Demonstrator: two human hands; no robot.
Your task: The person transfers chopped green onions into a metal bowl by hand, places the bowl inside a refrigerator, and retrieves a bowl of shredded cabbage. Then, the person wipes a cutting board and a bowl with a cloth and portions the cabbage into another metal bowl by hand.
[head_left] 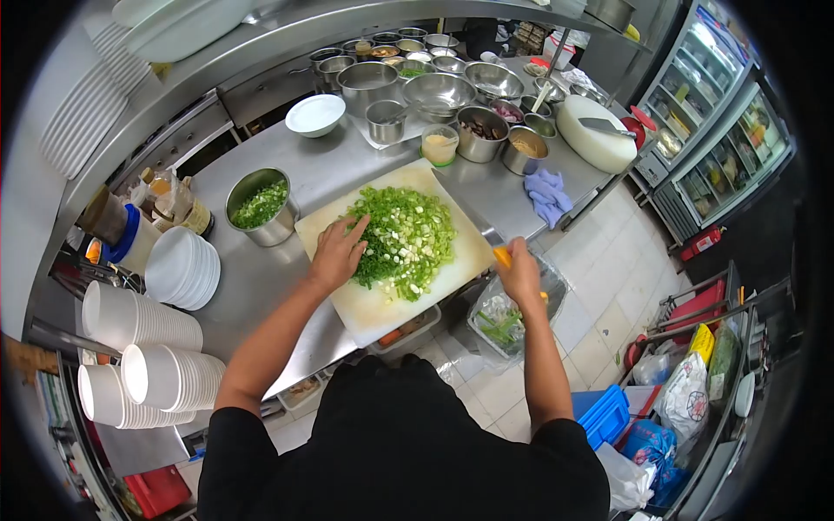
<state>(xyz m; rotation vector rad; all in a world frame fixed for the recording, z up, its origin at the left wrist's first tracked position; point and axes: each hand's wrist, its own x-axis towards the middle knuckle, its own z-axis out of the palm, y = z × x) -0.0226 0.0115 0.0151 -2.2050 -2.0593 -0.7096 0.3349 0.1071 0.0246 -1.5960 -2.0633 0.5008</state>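
Note:
A wide heap of chopped green onions covers much of the pale cutting board. My left hand lies at the heap's left side, fingers spread and touching the onions. Off the board's right edge, my right hand is wrapped round the orange handle of a knife; its blade points toward the board and is only partly visible. Left of the board stands a steel pot with more chopped greens inside.
Steel bowls and pots crowd the counter's back. A cleaver rests on a round white block. Stacked white containers and bowls stand at left. A lined bin sits below my right arm; a purple cloth lies nearby.

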